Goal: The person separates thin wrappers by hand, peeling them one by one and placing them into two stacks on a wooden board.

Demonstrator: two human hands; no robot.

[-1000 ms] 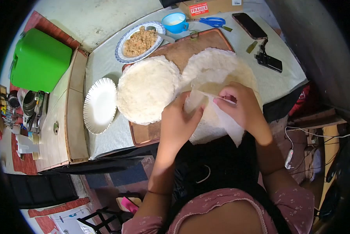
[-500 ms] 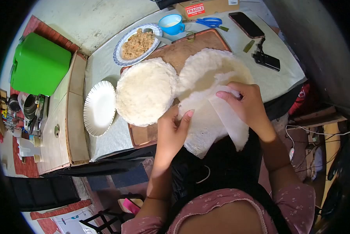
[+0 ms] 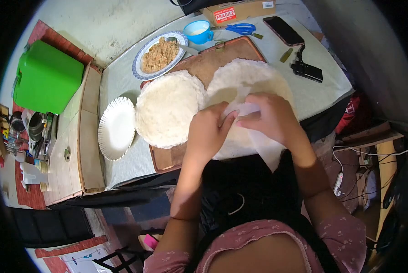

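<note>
Both of my hands are over the right-hand stack of thin round wrappers (image 3: 245, 73) on a brown wooden board (image 3: 206, 63). Between my hands is one thin, translucent wrapper (image 3: 266, 148), its lower corner hanging over the table's front edge. My left hand (image 3: 208, 129) is closed, thumb and fingers pinching the wrapper's left part. My right hand (image 3: 274, 118) grips its upper right part, fingers curled. Left of my hands lies another stack of round wrappers (image 3: 169, 109). The wrapper's middle is partly hidden by my fingers.
Behind the board are a plate (image 3: 137, 68) of minced filling (image 3: 159, 54), a blue cup (image 3: 198, 32) and blue-handled scissors (image 3: 241, 29). A white fluted plate (image 3: 116, 128) lies left. A phone (image 3: 283, 31) and a black device (image 3: 307, 71) lie right, near a cardboard box (image 3: 249, 9).
My hands have come closer together, the right one moving left and the left one up and right. The loose wrapper is drawn up, with less of it hanging over the edge.
</note>
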